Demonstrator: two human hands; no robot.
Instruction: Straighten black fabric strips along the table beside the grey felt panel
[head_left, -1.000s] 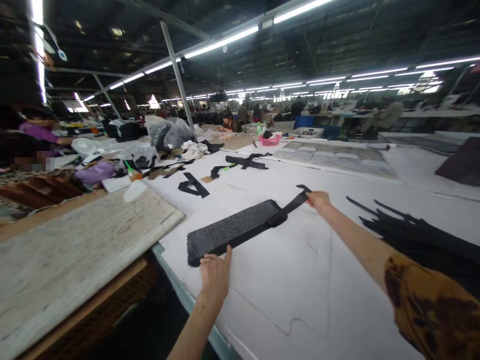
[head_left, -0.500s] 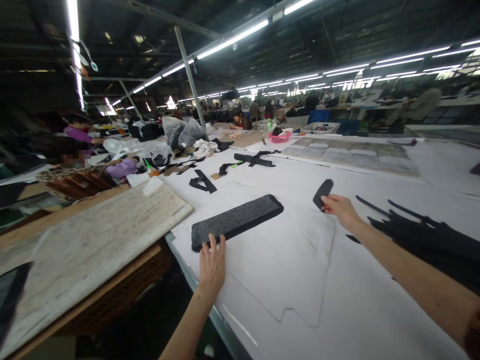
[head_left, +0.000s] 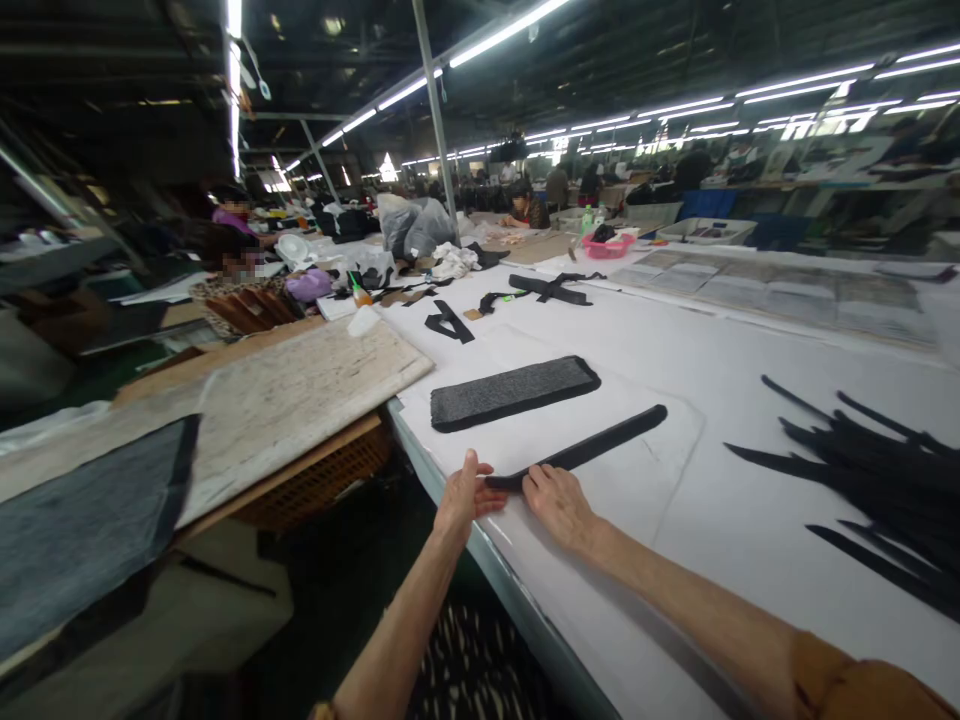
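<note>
Moved off the grey stack (head_left: 514, 392), the left hand (head_left: 463, 497) now touches the near left end of a long black strip (head_left: 600, 440), its grip open with thumb raised. The right hand (head_left: 561, 505), earlier farther right, has come beside it, fingers on the strip; whether its grip is closed, I cannot tell. The strip lies slanted on the white surface (head_left: 750, 610), its other end far right, nearer than the stack. More black strips (head_left: 862, 470) fan out at right.
</note>
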